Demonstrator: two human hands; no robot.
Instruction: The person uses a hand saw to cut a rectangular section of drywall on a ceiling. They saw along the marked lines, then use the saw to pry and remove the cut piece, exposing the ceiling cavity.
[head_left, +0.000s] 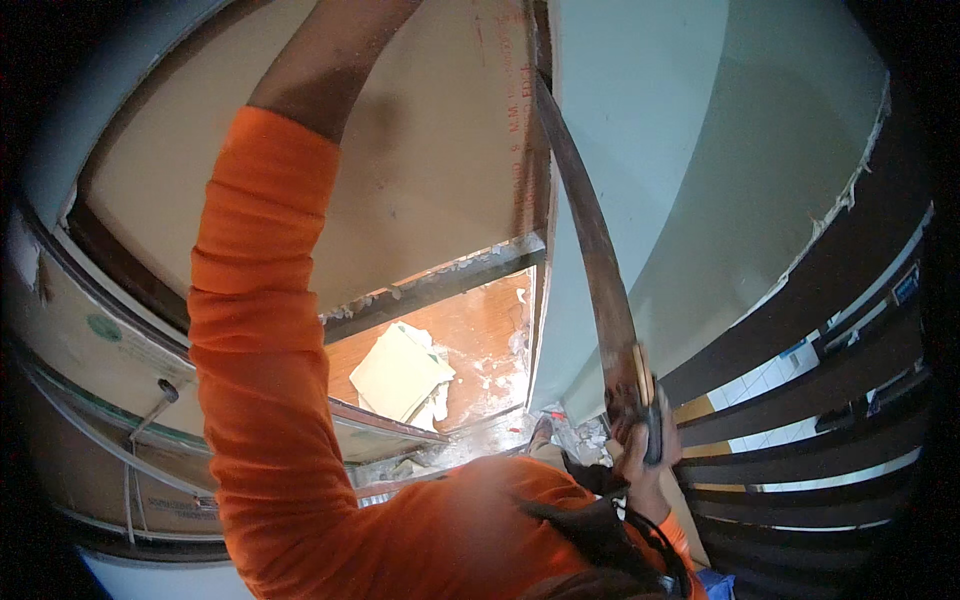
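1. At the left, board panels (75, 350) line the wall, with a short pipe stub (168, 390) poking out of one.
2. The person's left arm (260, 250), in a rumpled orange sleeve, reaches towards the far side. The left hand is out of my sight, so I can't tell whether its fingers are released or clenched.
3. Behind that arm stands a broad tan board (430, 150), with red marking near its right edge and a dark frame around it.
4. Nearer than the board, an opening shows a reddish-brown floor (485, 320), where pale, squarish pieces (400, 370) lie piled among white crumbs.
5. A long brown saw-like tool (590, 220) slants from the right hand to the dark upright strip (543, 180) along the board's right edge. I can't tell whether its narrow far end touches it.
6. The right hand (640, 472) has its fingers wrapped around the tool's near end.
7. A pale grey-green panel (680, 120) rises beside the tool, ragged along its right edge.
8. Farthest right, dark slats (800, 430) run across, white tiles (765, 375) showing between them.
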